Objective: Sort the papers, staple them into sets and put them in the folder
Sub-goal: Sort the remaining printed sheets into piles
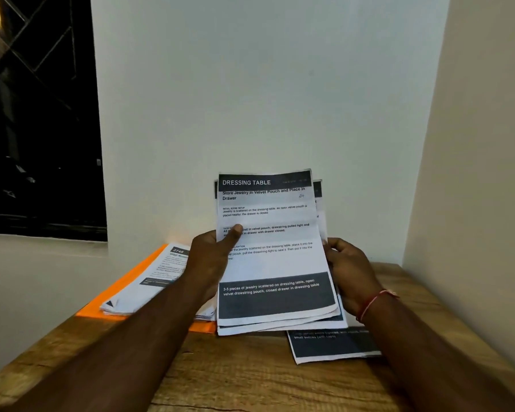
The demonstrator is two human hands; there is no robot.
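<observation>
papers (272,263) upright in both hands: my left hand (210,263) pinches l edge w/ thumb on front, right hand (350,272) grips r edge. orange folder (122,288) on table (235,370), left.

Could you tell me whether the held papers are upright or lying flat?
Upright: left hand and right hand grip the stack, printed face showing.

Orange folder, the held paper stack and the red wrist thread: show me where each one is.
orange folder (94,311): head view, bare cover near its front left corner.
held paper stack (275,263): head view, blank middle of the top "Dressing Table" sheet.
red wrist thread (372,303): head view, strands crossing the right wrist.
</observation>
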